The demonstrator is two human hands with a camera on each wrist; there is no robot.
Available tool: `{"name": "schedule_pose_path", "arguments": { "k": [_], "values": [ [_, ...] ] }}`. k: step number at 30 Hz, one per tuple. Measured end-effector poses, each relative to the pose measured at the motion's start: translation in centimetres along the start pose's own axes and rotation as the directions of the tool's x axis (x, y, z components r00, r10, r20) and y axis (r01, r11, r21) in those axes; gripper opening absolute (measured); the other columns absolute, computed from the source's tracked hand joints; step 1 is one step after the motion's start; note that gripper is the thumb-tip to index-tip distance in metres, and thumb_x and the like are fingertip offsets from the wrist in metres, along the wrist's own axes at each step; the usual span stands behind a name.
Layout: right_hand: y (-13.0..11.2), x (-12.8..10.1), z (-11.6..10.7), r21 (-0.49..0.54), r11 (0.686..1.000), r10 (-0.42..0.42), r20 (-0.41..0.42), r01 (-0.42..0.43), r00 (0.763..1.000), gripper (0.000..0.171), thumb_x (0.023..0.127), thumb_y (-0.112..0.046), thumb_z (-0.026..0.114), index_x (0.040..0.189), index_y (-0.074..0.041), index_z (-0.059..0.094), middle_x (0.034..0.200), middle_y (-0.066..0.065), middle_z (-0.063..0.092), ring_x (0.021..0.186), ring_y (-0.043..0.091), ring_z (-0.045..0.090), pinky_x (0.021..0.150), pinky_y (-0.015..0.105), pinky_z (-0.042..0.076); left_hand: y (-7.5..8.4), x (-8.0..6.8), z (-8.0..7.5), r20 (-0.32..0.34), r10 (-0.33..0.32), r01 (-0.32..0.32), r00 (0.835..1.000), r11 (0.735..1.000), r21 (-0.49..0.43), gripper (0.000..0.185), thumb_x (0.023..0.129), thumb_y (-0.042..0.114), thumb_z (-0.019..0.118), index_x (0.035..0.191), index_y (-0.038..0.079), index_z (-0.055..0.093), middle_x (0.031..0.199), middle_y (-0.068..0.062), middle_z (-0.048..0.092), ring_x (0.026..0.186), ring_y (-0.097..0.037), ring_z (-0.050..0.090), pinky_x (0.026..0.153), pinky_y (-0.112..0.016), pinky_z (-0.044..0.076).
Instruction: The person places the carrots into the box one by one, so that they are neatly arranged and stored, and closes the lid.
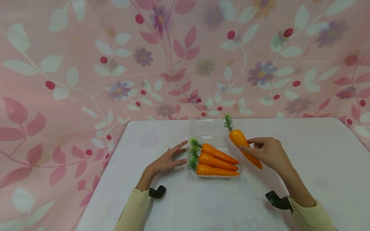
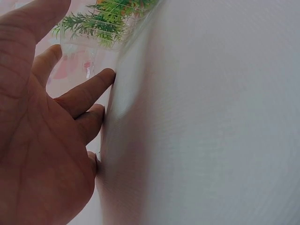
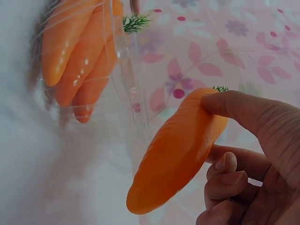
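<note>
A clear plastic tray [image 1: 215, 128] on the white table [image 1: 303, 144] holds three orange carrots [image 1: 216, 162] side by side, while the right hand [image 1: 268, 153] pinches a fourth carrot [image 1: 241, 141] above its right edge and the left hand [image 1: 167, 160] rests flat, fingers spread, just left of it.

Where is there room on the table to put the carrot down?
The table is bare to the right of the right hand and along the near edge between both sleeves. It is crowded in the middle: the clear tray holds three carrots, with the left hand beside it.
</note>
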State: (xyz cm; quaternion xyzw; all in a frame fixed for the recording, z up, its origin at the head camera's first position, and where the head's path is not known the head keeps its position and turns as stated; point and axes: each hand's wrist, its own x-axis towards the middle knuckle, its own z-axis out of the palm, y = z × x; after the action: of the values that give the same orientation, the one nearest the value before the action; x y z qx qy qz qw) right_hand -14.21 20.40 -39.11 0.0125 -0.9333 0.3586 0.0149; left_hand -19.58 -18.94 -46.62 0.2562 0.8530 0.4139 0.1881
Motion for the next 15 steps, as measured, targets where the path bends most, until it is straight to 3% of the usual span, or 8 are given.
{"name": "schedule_pose_path", "arguments": {
  "k": [15],
  "values": [
    [-1.7, 0.3, 1.0, 0.073, 0.996, -0.048, 0.023, 0.047, 0.999, 0.054, 0.081, -0.048, 0.079, 0.109, -0.002, 0.075, 0.064, 0.004, 0.046, 0.056, 0.021, 0.043, 0.043, 0.027, 0.030, -0.4, 0.2, 0.1, 0.002, -0.009, 0.009, 1.000, 1.000, 0.012, 0.078, 0.094, 0.046, 0.065, 0.157, 0.041, 0.020, 0.151, 0.005, 0.043, 0.143, -0.012, 0.030, 0.114, -0.058, -0.008]
  ]
}}
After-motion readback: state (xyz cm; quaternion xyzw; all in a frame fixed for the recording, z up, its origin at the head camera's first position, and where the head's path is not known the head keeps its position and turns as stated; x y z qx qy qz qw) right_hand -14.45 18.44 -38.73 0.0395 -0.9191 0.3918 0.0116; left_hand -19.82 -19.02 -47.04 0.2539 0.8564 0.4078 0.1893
